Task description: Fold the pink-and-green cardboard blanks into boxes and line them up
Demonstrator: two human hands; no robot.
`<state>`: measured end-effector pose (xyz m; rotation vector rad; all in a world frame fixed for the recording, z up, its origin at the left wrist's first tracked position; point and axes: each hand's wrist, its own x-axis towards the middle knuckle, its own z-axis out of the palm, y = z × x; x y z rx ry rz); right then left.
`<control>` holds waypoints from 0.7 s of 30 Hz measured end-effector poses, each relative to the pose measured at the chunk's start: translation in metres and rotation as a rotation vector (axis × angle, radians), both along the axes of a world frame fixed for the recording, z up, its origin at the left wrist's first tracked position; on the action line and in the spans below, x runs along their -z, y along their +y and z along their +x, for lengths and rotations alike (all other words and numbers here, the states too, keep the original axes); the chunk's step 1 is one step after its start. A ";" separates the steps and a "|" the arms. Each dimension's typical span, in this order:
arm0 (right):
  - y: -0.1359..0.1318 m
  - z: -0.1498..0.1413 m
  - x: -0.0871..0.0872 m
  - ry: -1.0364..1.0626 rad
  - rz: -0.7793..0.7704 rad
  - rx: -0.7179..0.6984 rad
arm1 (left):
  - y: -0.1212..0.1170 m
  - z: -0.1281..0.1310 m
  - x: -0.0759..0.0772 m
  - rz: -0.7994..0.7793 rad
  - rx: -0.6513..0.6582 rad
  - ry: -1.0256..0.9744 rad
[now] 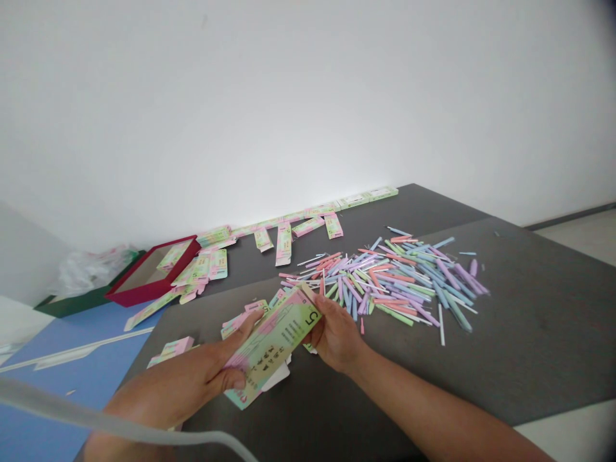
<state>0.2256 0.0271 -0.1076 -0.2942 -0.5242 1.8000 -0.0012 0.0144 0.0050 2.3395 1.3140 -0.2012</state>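
You hold a pastel printed card, a flat paper carton blank with a large "5" on it, tilted over the near part of the dark grey worktop. Your left hand and right hand each have a closed grip on it, one at either end. Just beyond your left hand, more pink and green cards lie loosely on the worktop, and a small stack of cards sits near its left edge. Past your right hand spreads a heap of paper sticks in pink, blue, green and lilac. A loose line of printed cartons runs along the far edge toward an open red box with a card inside. Beside it sit a green box and a crumpled plastic bag. A blue panel lies to the left of the worktop, a white cable crosses the near view, and a plain white wall rises behind everything.
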 end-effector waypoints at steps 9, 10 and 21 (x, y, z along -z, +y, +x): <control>0.002 0.002 0.002 0.032 0.042 -0.055 | -0.002 0.009 -0.004 -0.149 -0.045 0.079; 0.002 0.002 0.001 0.035 0.038 -0.041 | -0.002 0.010 -0.005 -0.157 -0.042 0.076; 0.002 0.000 -0.001 0.065 -0.049 0.056 | -0.008 0.015 -0.008 -0.165 -0.040 0.113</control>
